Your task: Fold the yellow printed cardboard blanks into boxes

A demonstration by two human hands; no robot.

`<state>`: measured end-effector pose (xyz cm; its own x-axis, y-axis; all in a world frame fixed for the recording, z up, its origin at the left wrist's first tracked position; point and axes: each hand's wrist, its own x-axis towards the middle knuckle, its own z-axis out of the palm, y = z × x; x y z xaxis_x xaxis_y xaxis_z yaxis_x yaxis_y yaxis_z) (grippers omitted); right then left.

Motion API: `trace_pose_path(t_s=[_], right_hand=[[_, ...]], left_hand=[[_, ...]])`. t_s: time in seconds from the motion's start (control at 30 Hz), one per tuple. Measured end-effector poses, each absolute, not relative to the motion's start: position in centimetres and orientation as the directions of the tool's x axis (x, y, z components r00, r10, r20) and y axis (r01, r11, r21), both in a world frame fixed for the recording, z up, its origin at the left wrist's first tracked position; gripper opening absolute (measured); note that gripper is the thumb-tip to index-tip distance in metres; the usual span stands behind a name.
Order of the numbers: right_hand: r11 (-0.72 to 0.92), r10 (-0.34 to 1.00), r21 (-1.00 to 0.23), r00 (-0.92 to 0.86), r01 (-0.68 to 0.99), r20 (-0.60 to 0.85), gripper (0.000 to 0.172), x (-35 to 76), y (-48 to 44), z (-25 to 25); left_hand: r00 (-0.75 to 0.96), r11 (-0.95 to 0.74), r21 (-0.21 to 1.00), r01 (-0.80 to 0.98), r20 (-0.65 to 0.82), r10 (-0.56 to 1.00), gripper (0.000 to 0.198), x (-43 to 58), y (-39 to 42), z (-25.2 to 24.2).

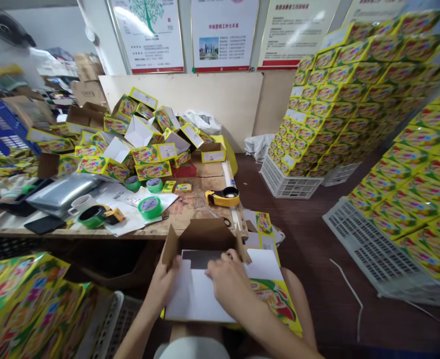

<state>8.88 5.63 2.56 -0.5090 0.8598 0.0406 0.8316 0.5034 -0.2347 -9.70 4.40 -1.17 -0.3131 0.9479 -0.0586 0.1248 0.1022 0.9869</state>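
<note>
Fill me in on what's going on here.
A seated person has an open box over the lap. The left hand is at its left side, the right hand over the white flap by the opening. Other boxes lie heaped on the table, near a tape dispenser. To the right, stacked boxes stand in crates.

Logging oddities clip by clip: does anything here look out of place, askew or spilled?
Yes, mildly. The heap of boxes on the table lies jumbled, some tilted, unlike the orderly stack at right. A loose white strip lies on the floor. No spill is visible.
</note>
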Motion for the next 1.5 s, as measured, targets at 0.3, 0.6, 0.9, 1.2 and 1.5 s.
trace_pose_path(t_s=[0.3,0.6,0.9,1.2,1.5], right_hand=[[0.437,0.891,-0.289,-0.365,0.852,0.271,0.012,11.7,6.4,2.0],[0.440,0.828,-0.449,-0.159,0.778,0.537,0.052,15.4,1.7,0.0],[0.257,0.964,-0.895,-0.031,0.365,0.264,0.047,14.3,9.4,2.3],[0.299,0.911,-0.632,-0.411,0.715,-0.034,0.041,13.4,12.0,0.9],[0.266,0.963,-0.713,-0.205,0.649,0.172,0.048,12.7,10.0,-1.4]], left_hand=[[-0.065,-0.115,0.796,0.594,0.190,0.980,0.072,-9.7,4.3,-2.1],[0.395,-0.448,0.171,0.877,0.273,0.877,0.074,-7.1,4.7,-3.0],[0.567,-0.582,0.202,0.788,0.130,0.813,0.058,-6.3,4.8,-0.8],[-0.334,-0.061,0.896,0.440,0.226,0.915,0.032,-9.0,3.9,-2.9],[-0.311,0.251,0.966,-0.068,-0.259,0.914,0.068,-8.4,4.3,-4.5]])
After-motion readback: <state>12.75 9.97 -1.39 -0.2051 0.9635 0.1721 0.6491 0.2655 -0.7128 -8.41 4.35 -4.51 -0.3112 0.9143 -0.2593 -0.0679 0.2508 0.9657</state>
